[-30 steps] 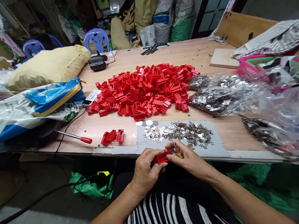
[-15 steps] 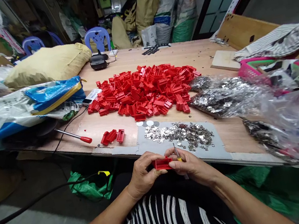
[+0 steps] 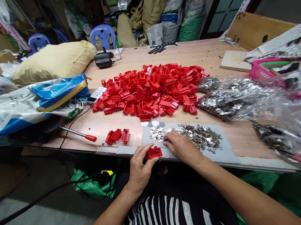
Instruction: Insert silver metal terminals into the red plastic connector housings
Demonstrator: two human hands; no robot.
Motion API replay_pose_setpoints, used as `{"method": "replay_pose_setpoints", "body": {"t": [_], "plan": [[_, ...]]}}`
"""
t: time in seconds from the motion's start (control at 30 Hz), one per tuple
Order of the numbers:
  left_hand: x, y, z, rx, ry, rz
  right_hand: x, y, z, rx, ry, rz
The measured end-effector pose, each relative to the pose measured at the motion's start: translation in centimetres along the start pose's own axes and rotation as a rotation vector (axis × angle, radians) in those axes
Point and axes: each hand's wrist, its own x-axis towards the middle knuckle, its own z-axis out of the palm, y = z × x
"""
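Between the thumb and fingers of my left hand point(image 3: 140, 167) is a small red plastic case point(image 3: 154, 152), its open side turned up at the table's front edge. My right hand point(image 3: 182, 146) reaches over the grey mat point(image 3: 227, 149), fingertips bunched together at the left part of the small metal pieces point(image 3: 206, 137). Whatever those fingertips pinch is hidden. Several more red cases lie in a large heap point(image 3: 152, 89) beyond the mat, and a few point(image 3: 116, 136) sit apart at the front left.
A red-tipped metal rod point(image 3: 80, 134) sticks out over the table at left. Clear plastic bags of metal parts point(image 3: 234, 93) lie at right, near a pink basket point(image 3: 261, 69). A blue-and-white sack point(image 3: 21, 108) and a beige sack point(image 3: 54, 61) fill the left side.
My right hand has left the red case and moved forward to the metal pieces. The yellow-handled screwdriver it held no longer shows. My left hand has shifted slightly forward with the case.
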Motion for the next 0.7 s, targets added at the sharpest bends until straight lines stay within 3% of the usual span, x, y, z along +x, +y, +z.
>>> {"method": "replay_pose_setpoints", "body": {"t": [0.27,0.5,0.7], "plan": [[0.3,0.1,0.5,-0.046,-0.009,-0.055,-0.4,0.7,0.1,0.13,0.089,-0.065],[0.5,0.7,1.1,-0.439,0.022,-0.281,-2.1,0.0,-2.1,0.554,0.034,-0.094],[0.9,1.3,1.3,-0.67,-0.026,-0.387,-3.5,-0.3,-2.9,0.62,0.032,-0.142]]}}
